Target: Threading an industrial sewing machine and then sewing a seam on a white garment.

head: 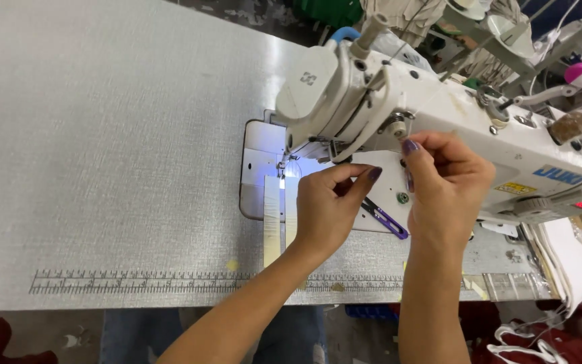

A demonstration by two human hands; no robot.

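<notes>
Both hands raised at white sewing machine [439,108] head. Left hand [328,205] grip pinched narrow; right hand [442,178] likewise; anything held cannot be told. Purple snips [386,219] lie on grey counter [102,168].

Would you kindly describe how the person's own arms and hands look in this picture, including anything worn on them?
Both forearms are bare, with no sleeves, gloves, watch or bracelets in view. The left hand and the right hand have nails painted dark purple, seen on the left thumb and forefinger and on the right thumb. No rings can be seen on the fingers that show.
</notes>
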